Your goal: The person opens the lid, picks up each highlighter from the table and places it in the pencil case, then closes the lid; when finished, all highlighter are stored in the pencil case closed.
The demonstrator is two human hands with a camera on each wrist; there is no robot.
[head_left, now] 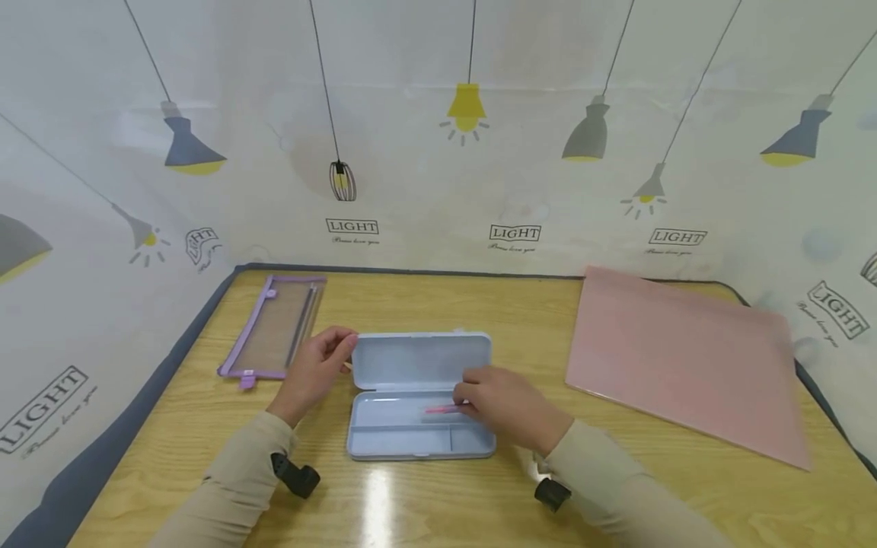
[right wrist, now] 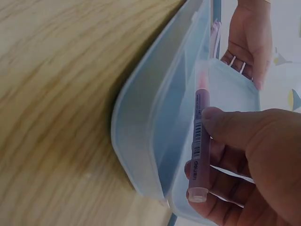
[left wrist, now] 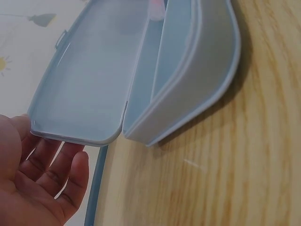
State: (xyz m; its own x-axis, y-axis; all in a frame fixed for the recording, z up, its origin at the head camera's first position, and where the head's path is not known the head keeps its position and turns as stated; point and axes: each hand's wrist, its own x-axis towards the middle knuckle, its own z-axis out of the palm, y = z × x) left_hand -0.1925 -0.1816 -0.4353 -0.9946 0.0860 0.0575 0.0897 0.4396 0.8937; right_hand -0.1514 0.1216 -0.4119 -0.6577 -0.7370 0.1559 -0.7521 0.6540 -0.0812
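Note:
A light-blue pencil case (head_left: 421,441) lies with its lid (head_left: 421,361) raised on the table. My left hand (head_left: 315,374) holds the lid's left edge between thumb and fingers, as the left wrist view also shows. Over the case's long rear compartment, my right hand (head_left: 510,407) pinches a pink highlighter (right wrist: 200,141) between thumb and fingers. The highlighter's tip end points left along the case. A barcode label shows on its barrel in the right wrist view. A divider separates the rear compartment from two front ones.
Left of the case lies a purple-edged zip pouch (head_left: 236,354) with a pen-like item inside. A flat pink folder or board (head_left: 678,365) lies at the right. Printed curtains (head_left: 425,251) border the wooden table (head_left: 384,502) at the back and sides.

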